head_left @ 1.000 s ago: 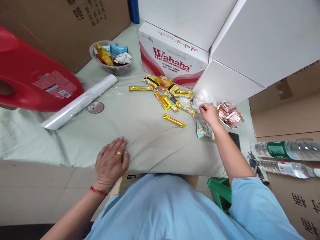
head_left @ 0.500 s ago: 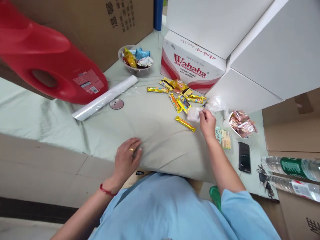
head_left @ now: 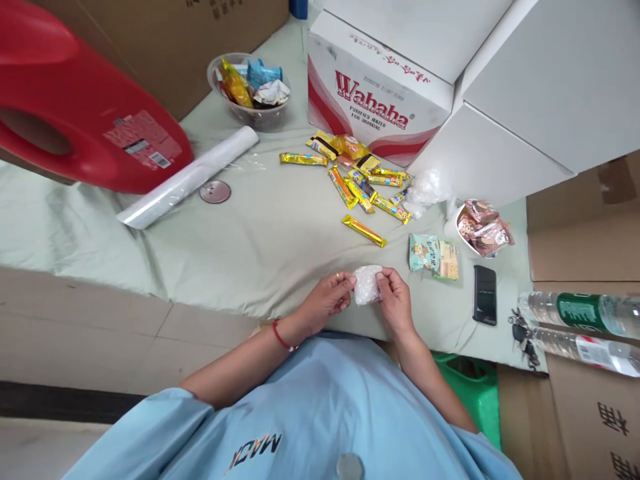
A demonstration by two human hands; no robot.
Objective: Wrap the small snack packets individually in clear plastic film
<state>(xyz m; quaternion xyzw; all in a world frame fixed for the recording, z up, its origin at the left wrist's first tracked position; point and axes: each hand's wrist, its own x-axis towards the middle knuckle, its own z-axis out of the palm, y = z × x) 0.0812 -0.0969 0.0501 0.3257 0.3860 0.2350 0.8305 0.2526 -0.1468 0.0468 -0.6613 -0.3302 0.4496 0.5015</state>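
- Step in hand, as I judged it: two-handed handling of a small, translucent white crinkled-plastic bundle (head_left: 368, 285). The film looked thin, so a light fingertip pinch on opposite edges seemed right; a hard squeeze could have crushed or split it.
- Any pull was best kept slow and even, sideways between the hands. A one-sided tug risked a sudden tear.
- Contents: could not tell whether anything sat inside, so working low over the pale green cloth (head_left: 280, 247) made sense in case of a spill.
- Keeping it on the near side of the yellow stick-shaped foil packet (head_left: 364, 231) and the mint-green rectangular snack packet (head_left: 424, 252) looked sensible; both lay beyond the hands, well apart from the bundle.
- Bundle position: between the two hands, in front of the body, near the cloth's front edge. Could not tell if its underside touched the cloth.
- Left hand (head_left: 323, 301): thumb and index nearly closed at the bundle's left edge, other fingers curled in. Contact looked like a small corner pinch.
- Right hand (head_left: 397, 303): thumb lay over the right edge, fingers bent behind it, mostly hidden. Gap was about the bundle's thickness; this grip covered more film than the left.
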